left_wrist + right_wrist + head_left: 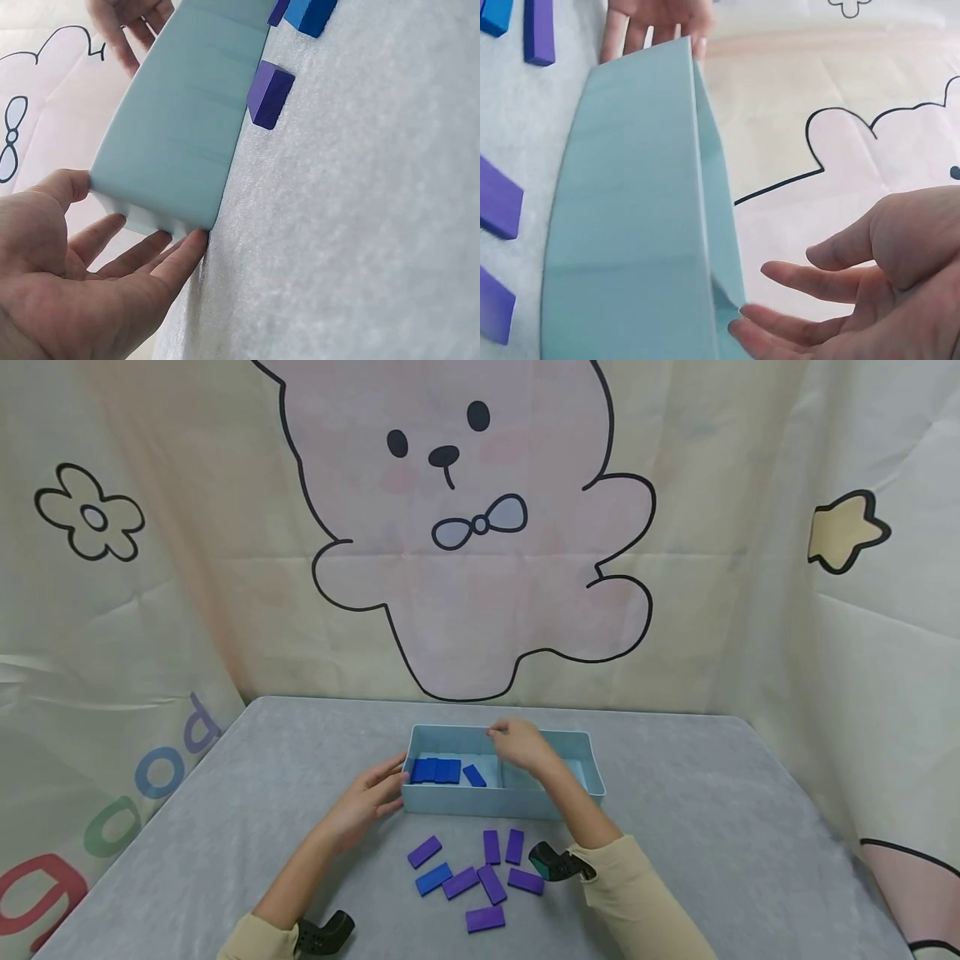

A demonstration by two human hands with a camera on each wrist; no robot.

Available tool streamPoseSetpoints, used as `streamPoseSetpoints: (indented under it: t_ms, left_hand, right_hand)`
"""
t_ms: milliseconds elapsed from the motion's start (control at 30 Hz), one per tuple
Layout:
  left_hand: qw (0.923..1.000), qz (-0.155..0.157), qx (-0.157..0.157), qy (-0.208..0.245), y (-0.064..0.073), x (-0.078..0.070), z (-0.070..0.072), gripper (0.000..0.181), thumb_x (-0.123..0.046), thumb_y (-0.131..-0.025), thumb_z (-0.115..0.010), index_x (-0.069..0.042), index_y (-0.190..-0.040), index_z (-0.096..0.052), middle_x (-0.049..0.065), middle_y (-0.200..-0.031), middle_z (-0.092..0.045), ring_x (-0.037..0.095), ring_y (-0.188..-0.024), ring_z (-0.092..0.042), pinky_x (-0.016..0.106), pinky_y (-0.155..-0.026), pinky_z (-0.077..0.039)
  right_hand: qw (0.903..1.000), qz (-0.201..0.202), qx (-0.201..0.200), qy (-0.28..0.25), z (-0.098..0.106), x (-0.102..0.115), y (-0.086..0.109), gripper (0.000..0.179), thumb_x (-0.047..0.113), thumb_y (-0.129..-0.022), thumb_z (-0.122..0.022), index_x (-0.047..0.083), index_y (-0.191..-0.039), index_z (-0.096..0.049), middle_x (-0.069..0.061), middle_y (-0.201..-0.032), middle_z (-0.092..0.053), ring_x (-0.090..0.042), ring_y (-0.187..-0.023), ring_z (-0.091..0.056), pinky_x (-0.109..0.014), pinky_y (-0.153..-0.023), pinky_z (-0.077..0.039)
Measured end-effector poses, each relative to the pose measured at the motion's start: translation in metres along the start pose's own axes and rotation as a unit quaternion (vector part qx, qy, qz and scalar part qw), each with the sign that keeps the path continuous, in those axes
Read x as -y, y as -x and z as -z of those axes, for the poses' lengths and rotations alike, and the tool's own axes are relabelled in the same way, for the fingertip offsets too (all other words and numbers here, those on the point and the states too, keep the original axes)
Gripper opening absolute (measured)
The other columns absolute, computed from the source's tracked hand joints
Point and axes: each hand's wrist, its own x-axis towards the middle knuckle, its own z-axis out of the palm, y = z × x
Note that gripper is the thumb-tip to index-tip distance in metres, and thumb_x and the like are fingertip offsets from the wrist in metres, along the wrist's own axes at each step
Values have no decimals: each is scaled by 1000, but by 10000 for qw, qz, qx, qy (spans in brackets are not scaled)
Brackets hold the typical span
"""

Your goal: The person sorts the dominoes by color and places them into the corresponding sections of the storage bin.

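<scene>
A light-blue divided box (480,802) stands on the table. In its left compartment lie several blue blocks (437,771) side by side, and one blue block (474,776) lies tilted apart from them. My left hand (97,277) touches the box's left end, thumb at the top corner and fingertips spread against the end wall. Over the box, near the divider and back rim, is my right hand (519,745). In the right wrist view that right hand (877,292) has loosely bent fingers with nothing between them, some fingertips at the rim.
In front of the box several purple blocks (486,919) lie scattered on the grey cloth of the table (675,827), with one blue block (433,879) among them. A printed curtain (712,610) hangs behind the table and at both sides.
</scene>
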Motion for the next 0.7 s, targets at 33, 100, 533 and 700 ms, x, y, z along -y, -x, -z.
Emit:
streamPoseSetpoints:
  t_ms: [33,100,533,700]
  left_hand:
    - [10000,3,-9,-3,0,0,0,61,-22,-115,-45,0,-167,-22,29,-171,-22,49,-154,-31,57,-120,-37]
    - [10000,7,-18,-13,0,0,0,61,-23,-115,-45,0,-167,-22,29,-171,-22,49,-154,-31,57,-120,-37]
    - [10000,21,-33,-4,0,0,0,63,-25,-115,-47,0,-167,-23,29,-171,-23,49,-154,-31,57,-120,-37]
    - [10000,9,-19,-8,0,0,0,63,-25,-115,-47,-1,-167,-23,29,-171,-23,48,-155,-31,57,-120,-37]
  right_hand:
    - [10000,-19,-20,-65,0,1,1,38,13,-111,-46,-8,-135,-66,-24,-140,-65,-39,-133,-59,-54,-109,-51]
    - [9997,-37,-7,-236,0,4,2,39,13,-111,-45,-7,-137,-65,-24,-142,-64,-41,-136,-57,-56,-113,-48]
    - [9530,-1144,834,-2680,-15,12,-16,55,21,-115,-41,-18,-154,-35,-39,-159,-38,-50,-149,-40,-54,-125,-33]
    - [9179,-1648,914,-3492,-19,18,-22,67,32,-116,-39,-16,-160,-22,-37,-168,-18,-50,-158,-18,-54,-131,-16]
